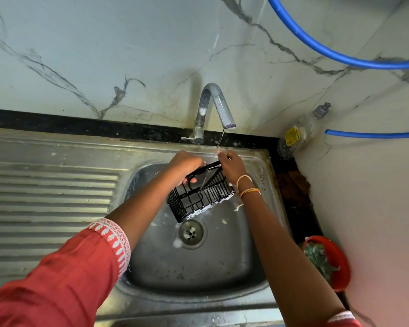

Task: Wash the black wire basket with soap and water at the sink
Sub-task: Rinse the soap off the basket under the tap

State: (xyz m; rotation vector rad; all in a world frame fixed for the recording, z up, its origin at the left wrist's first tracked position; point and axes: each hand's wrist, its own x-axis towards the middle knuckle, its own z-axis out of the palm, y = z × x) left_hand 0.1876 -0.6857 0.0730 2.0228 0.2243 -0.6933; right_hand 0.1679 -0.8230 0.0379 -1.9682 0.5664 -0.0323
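Holding the black rectangular wire basket (200,195) tilted over the stainless steel sink basin (198,267), we grip its upper rim with both hands. Our left hand (185,165) curls round the rim's left end, our right hand (232,165) clasps the right end. Just above our right hand, a thin stream falls from the curved chrome tap (213,107). White suds cling to the basket's lower edge, above the round drain (191,233) below our hands.
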